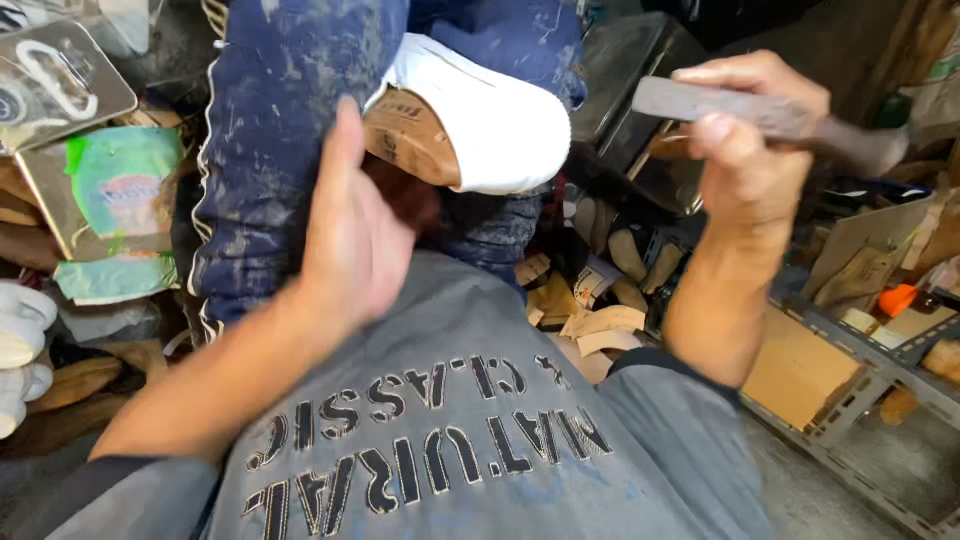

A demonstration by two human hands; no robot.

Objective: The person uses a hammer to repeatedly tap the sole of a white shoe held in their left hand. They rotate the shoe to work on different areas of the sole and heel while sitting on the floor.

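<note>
Hammering step: your left hand (352, 235) lies open against the white shoe (490, 120) on your lap; right hand (745, 140) grip closed round the raised hammer (740, 110). Next blow needs the shoe steady.

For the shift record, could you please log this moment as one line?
left hand: on white shoe, at knee | right hand: raised, gripping hammer | apart

Lighting even and moderate; sharpness uneven.
Diffuse light from above, soft shadows only. Glare on the clear plastic sheet (55, 75) at upper left. Left hand (350, 235) at centre smeared by motion blur. Upper right corner dim. Wide-angle bending shows along the frame edges.
</note>
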